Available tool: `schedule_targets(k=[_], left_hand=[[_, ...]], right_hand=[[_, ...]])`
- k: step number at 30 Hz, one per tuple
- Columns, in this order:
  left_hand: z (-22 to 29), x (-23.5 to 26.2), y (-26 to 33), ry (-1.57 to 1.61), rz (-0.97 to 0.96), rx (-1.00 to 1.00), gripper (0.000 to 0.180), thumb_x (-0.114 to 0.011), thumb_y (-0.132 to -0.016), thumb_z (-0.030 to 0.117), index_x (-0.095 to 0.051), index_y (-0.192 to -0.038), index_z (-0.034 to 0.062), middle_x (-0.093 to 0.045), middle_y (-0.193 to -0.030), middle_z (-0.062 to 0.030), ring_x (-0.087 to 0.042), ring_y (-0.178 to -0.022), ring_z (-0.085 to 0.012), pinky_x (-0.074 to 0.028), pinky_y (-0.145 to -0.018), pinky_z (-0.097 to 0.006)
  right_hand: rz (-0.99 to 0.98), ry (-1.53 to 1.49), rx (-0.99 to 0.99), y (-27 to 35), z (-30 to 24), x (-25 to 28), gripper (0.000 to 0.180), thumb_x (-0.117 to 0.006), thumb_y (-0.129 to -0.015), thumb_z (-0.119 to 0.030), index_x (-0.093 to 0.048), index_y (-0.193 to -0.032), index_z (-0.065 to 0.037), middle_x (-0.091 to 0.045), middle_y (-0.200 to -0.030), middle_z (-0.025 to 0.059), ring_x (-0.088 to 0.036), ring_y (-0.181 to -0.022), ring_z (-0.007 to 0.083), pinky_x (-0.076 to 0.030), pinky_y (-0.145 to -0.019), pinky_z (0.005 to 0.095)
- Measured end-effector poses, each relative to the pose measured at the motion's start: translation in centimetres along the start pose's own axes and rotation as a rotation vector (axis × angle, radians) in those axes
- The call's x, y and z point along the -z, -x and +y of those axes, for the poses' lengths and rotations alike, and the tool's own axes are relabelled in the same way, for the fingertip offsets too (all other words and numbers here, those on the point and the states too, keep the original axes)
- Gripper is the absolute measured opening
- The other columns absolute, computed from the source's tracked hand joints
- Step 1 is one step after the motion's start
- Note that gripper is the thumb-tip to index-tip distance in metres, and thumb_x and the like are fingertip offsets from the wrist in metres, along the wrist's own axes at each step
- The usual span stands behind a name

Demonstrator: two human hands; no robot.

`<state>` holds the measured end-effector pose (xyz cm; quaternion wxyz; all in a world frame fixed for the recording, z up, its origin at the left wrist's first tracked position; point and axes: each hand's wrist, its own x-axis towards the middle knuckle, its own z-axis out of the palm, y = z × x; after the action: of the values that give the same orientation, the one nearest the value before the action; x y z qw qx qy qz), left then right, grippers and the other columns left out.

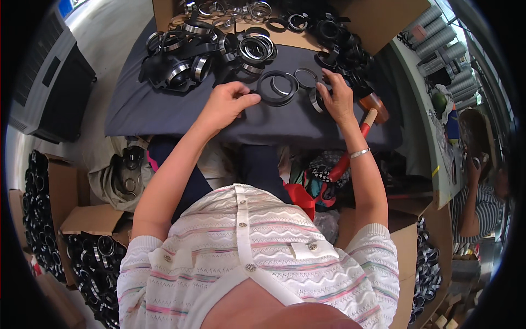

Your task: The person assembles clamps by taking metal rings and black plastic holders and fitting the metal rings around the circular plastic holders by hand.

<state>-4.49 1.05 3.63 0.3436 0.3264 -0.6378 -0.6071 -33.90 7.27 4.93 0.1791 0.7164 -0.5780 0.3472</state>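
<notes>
Over the dark cloth-covered table, my left hand (227, 103) has its thumb and forefinger at the left edge of a large black ring (259, 86), which they seem to pinch. Within and behind that ring's outline lies a thinner shiny ring (281, 92). Another slim ring (306, 78) rests just to the right. My right hand (338, 100) is open, thumb and fingers apart, beside a metal ring (316, 101) standing on its edge. Whether the thumb touches that ring I cannot tell.
Black and silver rings (186, 66) are heaped at the table's far left. A cardboard box (383, 19) with more rings stands behind. A red-handled mallet (368, 120) lies at right. Boxes of rings (96, 274) flank me below. A person in a striped shirt (475, 211) is at far right.
</notes>
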Motion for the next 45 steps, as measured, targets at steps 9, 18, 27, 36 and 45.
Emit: schedule_targets(k=[9,18,27,36,45], left_hand=[[-0.8,2.7,4.0,-0.298,0.261,-0.084,0.039,-0.074,-0.075,0.025,-0.05,-0.059,-0.0007,-0.046,-0.053,-0.0001,-0.038,-0.054,-0.0057,-0.034,-0.048,-0.025],[-2.7,3.1,3.7,-0.527,0.316,-0.152,0.035,-0.067,-0.081,0.02,-0.05,-0.064,-0.0051,-0.041,-0.05,-0.0084,-0.036,-0.052,-0.0095,-0.034,-0.048,-0.03],[-3.2,1.7,4.8,-0.678,0.362,-0.375,0.033,-0.067,-0.08,0.016,-0.046,-0.064,-0.0045,-0.045,-0.06,-0.0136,-0.04,-0.052,-0.0243,-0.035,-0.05,-0.034],[-2.9,3.3,4.7,-0.44,0.281,-0.119,0.035,-0.065,-0.085,0.019,-0.048,-0.064,-0.0017,-0.049,-0.06,-0.0037,-0.041,-0.056,-0.0117,-0.034,-0.05,-0.028],[-1.7,3.9,8.2,0.297,0.286,0.109,0.027,-0.054,-0.093,0.025,-0.049,-0.075,0.0054,-0.048,-0.062,-0.0022,-0.047,-0.051,-0.0105,-0.041,-0.046,-0.023]], right_hand=[[-0.179,-0.127,-0.363,-1.1,1.5,-0.1,0.031,-0.065,-0.082,-0.021,-0.058,-0.106,-0.003,-0.063,-0.078,0.0152,-0.063,-0.072,0.0281,-0.049,-0.064,0.0353],[-0.418,0.111,-0.142,-2.3,-1.8,-0.5,0.033,-0.068,-0.073,-0.032,-0.062,-0.087,-0.003,-0.061,-0.087,0.015,-0.06,-0.088,0.0329,-0.049,-0.076,0.0417],[-0.57,0.569,-0.098,-3.1,-3.0,-2.1,0.014,-0.06,-0.073,-0.014,-0.069,-0.082,-0.009,-0.066,-0.088,0.0094,-0.063,-0.084,0.0247,-0.049,-0.07,0.0396],[-0.921,0.698,-0.205,-5.9,-1.8,-5.6,0.026,-0.057,-0.082,-0.017,-0.067,-0.103,-0.005,-0.066,-0.099,0.0145,-0.064,-0.088,0.0305,-0.045,-0.083,0.0531],[-0.862,0.537,-0.17,-5.1,-0.9,-4.6,0.021,-0.058,-0.079,-0.014,-0.069,-0.097,-0.008,-0.068,-0.097,0.0103,-0.066,-0.09,0.0263,-0.053,-0.07,0.0389]])
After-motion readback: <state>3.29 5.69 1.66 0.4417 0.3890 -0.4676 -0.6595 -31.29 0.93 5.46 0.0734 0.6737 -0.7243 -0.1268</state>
